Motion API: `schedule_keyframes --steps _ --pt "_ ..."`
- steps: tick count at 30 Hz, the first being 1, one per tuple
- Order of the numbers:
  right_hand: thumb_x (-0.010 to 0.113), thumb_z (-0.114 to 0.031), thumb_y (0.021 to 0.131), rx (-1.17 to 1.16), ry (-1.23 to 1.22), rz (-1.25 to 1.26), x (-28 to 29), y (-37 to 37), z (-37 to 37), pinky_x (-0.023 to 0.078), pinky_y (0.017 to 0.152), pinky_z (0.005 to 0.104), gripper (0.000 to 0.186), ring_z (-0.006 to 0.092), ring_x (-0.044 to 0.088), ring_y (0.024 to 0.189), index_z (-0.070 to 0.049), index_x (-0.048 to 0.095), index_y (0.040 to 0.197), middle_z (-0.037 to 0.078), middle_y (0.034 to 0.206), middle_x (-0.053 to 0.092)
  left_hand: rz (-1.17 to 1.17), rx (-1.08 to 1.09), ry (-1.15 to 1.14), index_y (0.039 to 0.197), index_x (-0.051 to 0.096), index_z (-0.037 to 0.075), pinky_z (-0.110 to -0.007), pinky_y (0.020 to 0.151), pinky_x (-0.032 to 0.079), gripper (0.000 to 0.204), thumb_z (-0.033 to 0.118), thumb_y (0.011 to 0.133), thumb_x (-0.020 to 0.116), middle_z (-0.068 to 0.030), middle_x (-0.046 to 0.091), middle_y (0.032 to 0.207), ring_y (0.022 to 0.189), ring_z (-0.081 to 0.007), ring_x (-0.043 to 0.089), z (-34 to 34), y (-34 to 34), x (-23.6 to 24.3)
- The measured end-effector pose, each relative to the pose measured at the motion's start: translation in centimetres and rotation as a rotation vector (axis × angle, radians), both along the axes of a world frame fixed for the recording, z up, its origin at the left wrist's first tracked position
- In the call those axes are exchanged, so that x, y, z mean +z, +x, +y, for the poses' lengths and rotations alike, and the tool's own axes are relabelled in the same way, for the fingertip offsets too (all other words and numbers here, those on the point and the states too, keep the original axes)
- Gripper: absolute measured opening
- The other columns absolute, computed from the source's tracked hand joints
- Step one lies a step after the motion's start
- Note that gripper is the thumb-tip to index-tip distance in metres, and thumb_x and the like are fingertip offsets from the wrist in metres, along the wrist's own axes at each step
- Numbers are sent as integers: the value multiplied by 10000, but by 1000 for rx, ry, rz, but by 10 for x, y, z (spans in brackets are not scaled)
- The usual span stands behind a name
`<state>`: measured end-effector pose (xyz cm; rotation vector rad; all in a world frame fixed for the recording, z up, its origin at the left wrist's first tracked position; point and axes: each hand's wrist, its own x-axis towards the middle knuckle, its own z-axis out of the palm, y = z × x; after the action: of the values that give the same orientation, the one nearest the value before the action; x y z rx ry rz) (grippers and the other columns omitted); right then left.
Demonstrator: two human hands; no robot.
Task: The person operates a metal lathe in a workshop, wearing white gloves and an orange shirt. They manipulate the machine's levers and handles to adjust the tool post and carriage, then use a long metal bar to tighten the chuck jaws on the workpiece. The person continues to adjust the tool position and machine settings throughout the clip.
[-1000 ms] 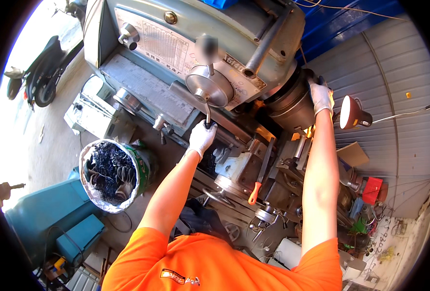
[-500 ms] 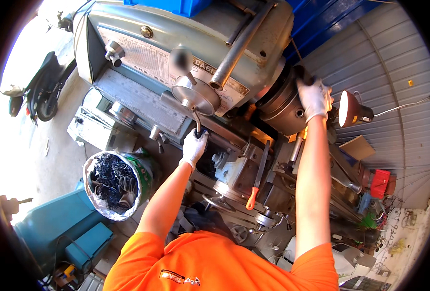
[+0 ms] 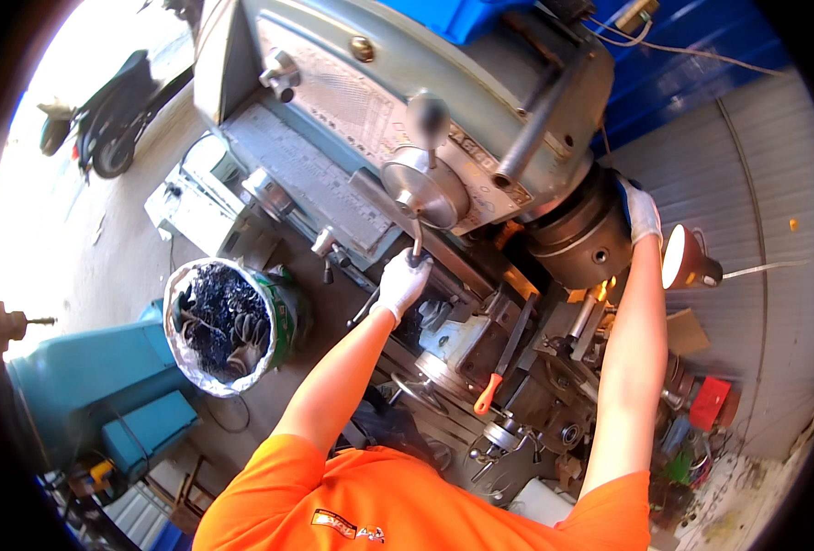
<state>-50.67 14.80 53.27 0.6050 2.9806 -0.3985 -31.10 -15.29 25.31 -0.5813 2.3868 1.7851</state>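
My left hand (image 3: 401, 283), in a white glove with dark fingertips, grips a bent metal lever (image 3: 418, 241) below the round dial (image 3: 422, 188) on a grey-green lathe headstock (image 3: 480, 83). My right hand (image 3: 641, 209), also gloved, holds the far right side of the dark steel chuck (image 3: 572, 234), its fingertips partly hidden. Under the chuck, a file with an orange handle (image 3: 488, 393) lies on the carriage (image 3: 457, 349), near a handwheel (image 3: 407, 390). A lit work lamp (image 3: 678, 257) is just right of my right forearm.
A bucket of dark metal swarf (image 3: 218, 326) stands at left, with a teal machine (image 3: 76, 376) below it and a white machine (image 3: 191, 207) above. A scooter (image 3: 113, 119) is at upper left. Red boxes (image 3: 708, 402), cables and a corrugated wall (image 3: 783, 303) are at right.
The view has shifted, placing the lathe lower and further right. My right hand has shifted on the chuck, whose side hole has come into sight; my left hand stays on the lever.
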Motion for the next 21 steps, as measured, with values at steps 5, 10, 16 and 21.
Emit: schedule_keyframes --steps 5,10,16,21 --pt "493 -713 769 -42 80 92 1 14 -14 391 1014 392 813 360 495 1262 -97 589 1290 223 1306 557 52 66 -11 937 630 16 -437 742 486 291 291 842 630 -227 661 874 852 -417 625 3 2 5" --pt "510 -676 793 -60 160 250 -9 37 -25 407 1010 405 735 353 531 1229 -155 590 1305 210 1268 592 28 84 23 966 639 35 -452 788 487 302 310 844 613 -222 665 918 904 -418 623 3 2 12" --pt "507 -709 801 -127 296 242 -17 61 -39 417 1003 457 790 354 513 1240 -249 430 1438 155 1432 459 29 74 12 929 647 27 -454 744 490 291 305 854 607 -209 672 860 838 -402 637 4 1 10" --pt "521 -692 806 -100 382 292 -30 73 -40 407 1009 500 816 426 485 1251 -263 350 1478 190 1467 402 9 52 417 918 658 -5 -265 620 434 219 212 893 660 1 613 751 685 -76 502 18 4 6"
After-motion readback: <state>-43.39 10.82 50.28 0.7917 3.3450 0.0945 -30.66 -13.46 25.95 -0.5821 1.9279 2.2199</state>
